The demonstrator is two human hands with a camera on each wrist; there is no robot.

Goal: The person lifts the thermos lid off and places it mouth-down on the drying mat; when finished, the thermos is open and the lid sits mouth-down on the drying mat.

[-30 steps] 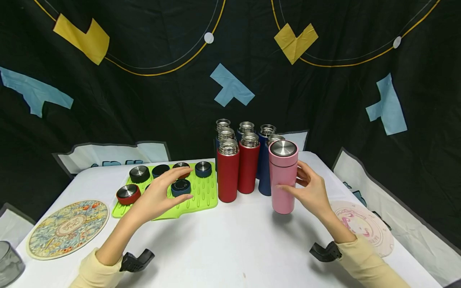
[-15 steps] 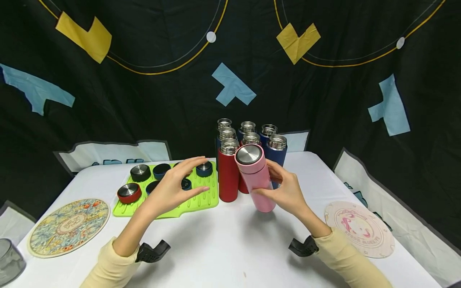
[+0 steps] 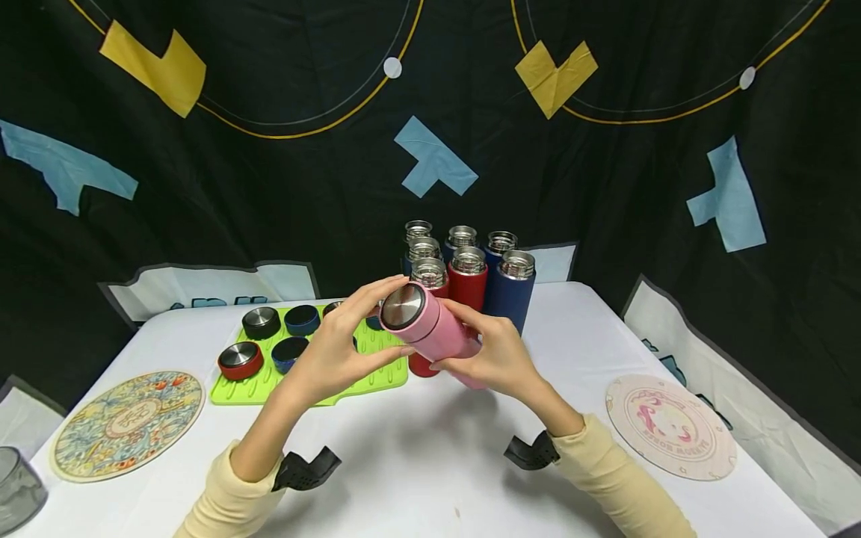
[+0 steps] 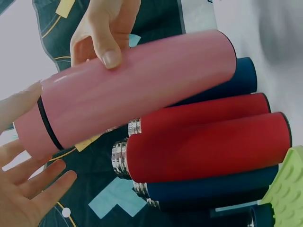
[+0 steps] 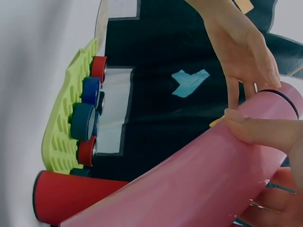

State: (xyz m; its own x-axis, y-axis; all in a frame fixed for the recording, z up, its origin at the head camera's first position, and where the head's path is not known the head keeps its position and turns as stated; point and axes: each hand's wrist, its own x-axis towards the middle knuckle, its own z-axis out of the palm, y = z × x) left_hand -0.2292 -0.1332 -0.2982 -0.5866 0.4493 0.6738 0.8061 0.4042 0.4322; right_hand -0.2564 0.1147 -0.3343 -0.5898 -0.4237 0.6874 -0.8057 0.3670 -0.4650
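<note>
A pink thermos [image 3: 440, 334] with a steel-topped lid [image 3: 403, 306] is held tilted above the table, its lid end toward the left. My right hand [image 3: 499, 356] grips its body, the thumb along the near side. My left hand [image 3: 329, 351] is at the lid end. In the left wrist view its thumb [image 4: 21, 104] lies against the lid by the black ring, while the other fingers stay spread and fairly straight on the lid's other side. Behind the thermos stand red bottles [image 3: 468, 288] and blue bottles [image 3: 511, 295] without lids, showing steel necks.
On the left, a green drying mat [image 3: 377, 379] carries several loose lids, among them a red lid [image 3: 240, 361] and a black lid [image 3: 261, 323]. A patterned round mat [image 3: 128, 426], a pink round mat [image 3: 673, 430] and a glass cup [image 3: 19, 489] lie around the white table [image 3: 430, 478].
My right hand has carried the pink thermos leftward, tipping its lid toward the left. My left hand has moved slightly right, and the lid is now between its thumb and fingers.
</note>
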